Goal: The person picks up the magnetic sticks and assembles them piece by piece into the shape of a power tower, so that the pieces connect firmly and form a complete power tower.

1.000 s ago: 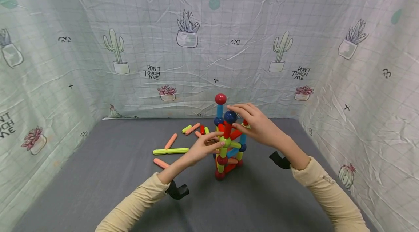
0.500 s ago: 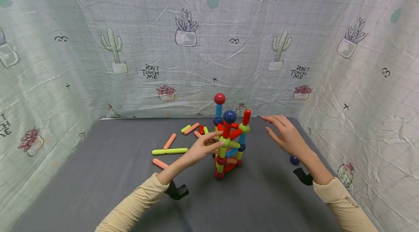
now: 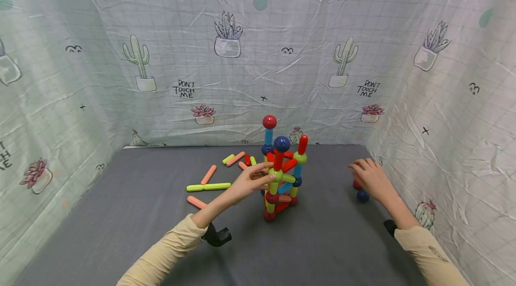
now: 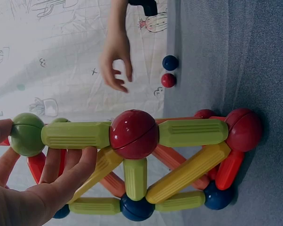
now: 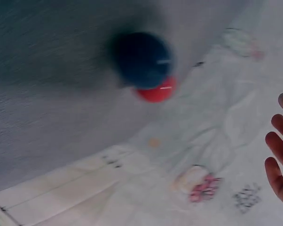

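A tower of magnetic rods and balls (image 3: 272, 198) stands on the grey table, a blue ball (image 3: 281, 144) topping its front red rod. My left hand (image 3: 251, 183) pinches the green ball (image 4: 27, 134) at the front corner, its other fingers lying along the green rod (image 4: 75, 135) beneath. At the right, my right hand (image 3: 372, 180) hovers with loosely bent fingers over a red ball (image 4: 168, 80) and a dark blue ball (image 3: 363, 195). Nothing shows between its fingers (image 5: 278, 146) in the right wrist view, where both balls are blurred.
Left of the tower lie loose rods: a pair of green rods (image 3: 208, 187) end to end, several orange rods (image 3: 208, 174) and a short red rod (image 3: 247, 159). A printed curtain (image 3: 258, 75) encloses the table's back and sides.
My right hand has left the blue ball atop the front rod and moved right, down over the two loose balls. The left hand keeps its hold on the tower.
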Demonstrator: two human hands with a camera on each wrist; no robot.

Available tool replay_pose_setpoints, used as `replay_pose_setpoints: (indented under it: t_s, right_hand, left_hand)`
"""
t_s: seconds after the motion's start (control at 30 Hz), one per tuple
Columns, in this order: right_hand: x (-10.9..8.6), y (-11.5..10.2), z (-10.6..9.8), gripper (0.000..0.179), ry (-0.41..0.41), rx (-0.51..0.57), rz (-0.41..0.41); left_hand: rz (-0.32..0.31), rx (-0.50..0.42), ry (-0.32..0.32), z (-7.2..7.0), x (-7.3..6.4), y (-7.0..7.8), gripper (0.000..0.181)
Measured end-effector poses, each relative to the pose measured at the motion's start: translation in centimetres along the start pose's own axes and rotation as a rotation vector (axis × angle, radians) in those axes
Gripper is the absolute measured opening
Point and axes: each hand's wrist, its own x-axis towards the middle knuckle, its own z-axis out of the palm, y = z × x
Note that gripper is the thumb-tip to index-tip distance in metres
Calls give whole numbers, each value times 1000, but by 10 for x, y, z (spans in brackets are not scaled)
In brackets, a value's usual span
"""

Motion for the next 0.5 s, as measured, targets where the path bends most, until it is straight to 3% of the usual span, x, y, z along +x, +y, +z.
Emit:
replay_pose_setpoints:
  t_s: [0.17,0.3,0.5]
  right_hand:
    - [-14,12,13,21,-158,-105,55]
    - [-21,16,19,27,-288,-152,110]
    - [-25,22,25,20,-449,-96,189]
  left_hand:
    - [3,9,0,-1,1,-1,51]
    - [5,11,-2,-1,1,-1,51]
    - [10,9,-6,-1,0,0,48]
